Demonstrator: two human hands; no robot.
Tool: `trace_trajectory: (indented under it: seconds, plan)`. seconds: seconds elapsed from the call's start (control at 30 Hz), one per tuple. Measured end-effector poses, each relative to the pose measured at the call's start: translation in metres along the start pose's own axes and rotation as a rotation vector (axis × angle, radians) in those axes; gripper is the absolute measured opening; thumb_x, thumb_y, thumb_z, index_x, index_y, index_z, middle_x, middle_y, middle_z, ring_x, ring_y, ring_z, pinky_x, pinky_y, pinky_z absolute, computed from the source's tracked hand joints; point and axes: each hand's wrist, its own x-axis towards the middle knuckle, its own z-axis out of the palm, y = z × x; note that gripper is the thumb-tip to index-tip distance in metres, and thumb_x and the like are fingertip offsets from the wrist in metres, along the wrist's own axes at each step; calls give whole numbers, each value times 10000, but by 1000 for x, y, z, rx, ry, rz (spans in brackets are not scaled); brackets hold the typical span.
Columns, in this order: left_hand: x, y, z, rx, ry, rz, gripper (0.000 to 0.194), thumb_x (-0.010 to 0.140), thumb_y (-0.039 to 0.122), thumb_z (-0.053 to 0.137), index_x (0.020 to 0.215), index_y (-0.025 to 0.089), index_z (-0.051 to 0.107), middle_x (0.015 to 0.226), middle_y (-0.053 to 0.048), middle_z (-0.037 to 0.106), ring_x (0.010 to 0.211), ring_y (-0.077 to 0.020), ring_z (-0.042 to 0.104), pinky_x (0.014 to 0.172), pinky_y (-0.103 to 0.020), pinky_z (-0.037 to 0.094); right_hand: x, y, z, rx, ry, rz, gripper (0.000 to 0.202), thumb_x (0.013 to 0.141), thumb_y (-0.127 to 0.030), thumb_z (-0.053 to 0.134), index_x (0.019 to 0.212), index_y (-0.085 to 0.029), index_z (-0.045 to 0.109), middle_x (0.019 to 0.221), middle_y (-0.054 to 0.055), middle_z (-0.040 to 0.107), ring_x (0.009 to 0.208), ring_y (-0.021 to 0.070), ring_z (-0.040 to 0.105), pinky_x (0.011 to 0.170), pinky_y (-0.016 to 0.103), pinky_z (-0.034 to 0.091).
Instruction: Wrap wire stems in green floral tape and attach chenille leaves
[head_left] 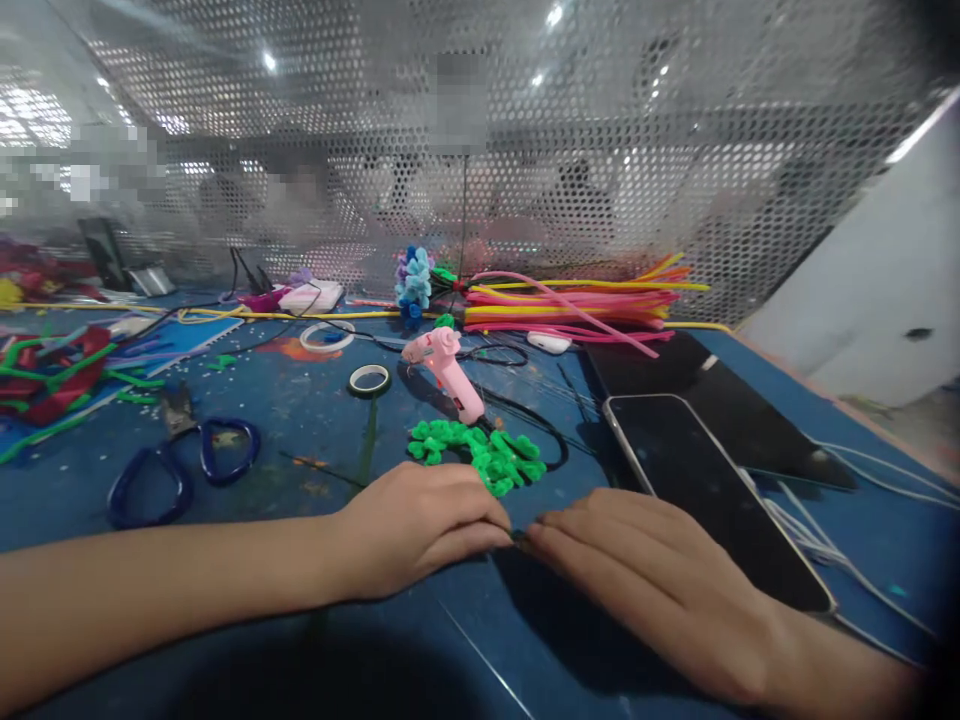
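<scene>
My left hand (427, 520) is closed in a pinch near the table's middle, fingertips pointing right. Facing it, my right hand (645, 580) has its fingers pressed together, and its tips almost meet the left ones. A tiny dark bit shows between the two sets of fingertips, too small to name. Just beyond my hands lies a cluster of green fuzzy leaf shapes (510, 462), partly hidden by my left hand. Behind that cluster a pink glue gun (454, 375) stands with its nozzle toward the left.
Blue-handled pliers (180, 465) lie at left, near a tape roll (369, 380). A smartphone (712, 490) and white cables (810, 540) lie at right. Toward the back are pink and yellow pipe cleaners (570, 305) and a blue fuzzy flower bunch (415, 280), before a perforated metal panel (360, 130).
</scene>
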Motion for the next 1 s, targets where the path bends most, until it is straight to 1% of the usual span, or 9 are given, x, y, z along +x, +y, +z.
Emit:
trace_trajectory:
  seconds: [0.13, 0.2, 0.3, 0.4, 0.47, 0.57, 0.67, 0.8, 1.0]
  plan:
    - [-2, -1, 1, -35, 121, 28, 116, 824, 215, 549, 874, 122, 597, 798, -41, 621, 778, -115, 571, 704, -188, 450, 3, -1, 5, -36, 34, 89, 116, 870, -212, 488, 858, -148, 584, 696, 30, 661, 614, 124, 598, 589, 245, 481]
    - [-2, -1, 1, -34, 176, 45, 89, 829, 183, 538, 813, 118, 597, 767, -40, 616, 758, -108, 572, 695, -187, 451, 4, -3, 7, -21, 38, 190, 212, 857, -333, 508, 882, -141, 593, 740, 51, 671, 668, 133, 616, 627, 243, 496]
    - [-3, 0, 0, 9, 237, 42, 75, 825, 179, 545, 789, 131, 591, 768, -34, 618, 738, -99, 573, 665, -182, 451, 6, -5, 6, 94, -57, 351, 365, 845, -470, 465, 834, -137, 614, 700, 54, 655, 642, 128, 610, 583, 231, 484]
    - [-3, 0, 1, 84, 266, 47, 69, 829, 187, 542, 779, 155, 578, 766, -15, 627, 729, -91, 583, 637, -177, 448, 8, -6, 4, 204, -139, 436, 407, 891, -429, 396, 669, -152, 594, 549, 2, 571, 501, 85, 530, 479, 197, 397]
    - [-3, 1, 1, 133, 278, 62, 64, 831, 191, 540, 785, 164, 574, 767, -8, 634, 729, -88, 592, 619, -171, 445, 8, -7, 3, 218, -121, 457, 443, 920, -365, 355, 588, -153, 559, 499, -16, 512, 454, 67, 470, 454, 188, 349]
    - [-3, 2, 0, 192, 262, 109, 58, 838, 179, 527, 819, 163, 579, 787, -18, 648, 734, -91, 605, 612, -173, 454, 8, -7, 5, 211, -61, 452, 439, 923, -306, 368, 550, -149, 539, 470, -26, 462, 429, 59, 420, 440, 183, 321]
    - [-4, 2, 0, 234, 247, 138, 88, 853, 178, 500, 849, 157, 586, 801, -34, 657, 737, -99, 615, 614, -184, 465, 6, -7, 8, 188, -7, 417, 369, 903, -278, 424, 603, -137, 587, 496, -13, 519, 454, 69, 467, 464, 187, 352]
    - [-5, 1, 1, 242, 221, 116, 107, 861, 206, 491, 899, 175, 586, 821, -20, 667, 761, -108, 620, 651, -201, 468, 4, -6, 10, 162, 22, 377, 271, 885, -244, 465, 707, -135, 638, 605, 8, 631, 551, 87, 573, 542, 187, 421]
    - [-5, -1, 3, 252, 186, 81, 131, 872, 225, 471, 914, 189, 591, 849, -3, 664, 768, -104, 611, 681, -201, 449, 5, -7, 9, 118, 28, 371, 232, 873, -246, 490, 734, -141, 643, 660, 7, 664, 585, 85, 599, 572, 178, 449]
